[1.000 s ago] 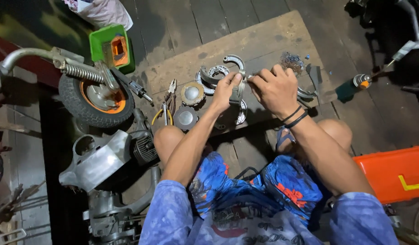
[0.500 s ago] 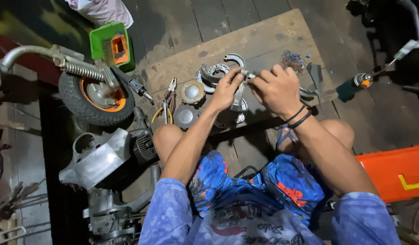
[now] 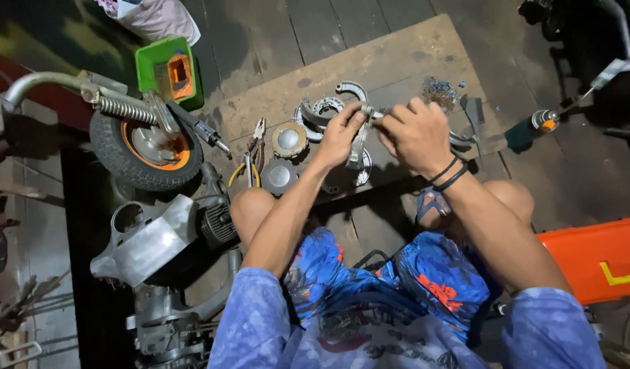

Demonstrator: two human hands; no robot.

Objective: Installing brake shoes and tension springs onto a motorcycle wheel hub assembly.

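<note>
Both hands gripping curved metal part, pliers nearby

A small wheel with an orange hub and a black tyre lies at the left, a spring across its top. Beyond it stands a green box. Pliers with yellow handles lie on the wooden board, beside two round metal caps. An orange case sits at the near right.
</note>
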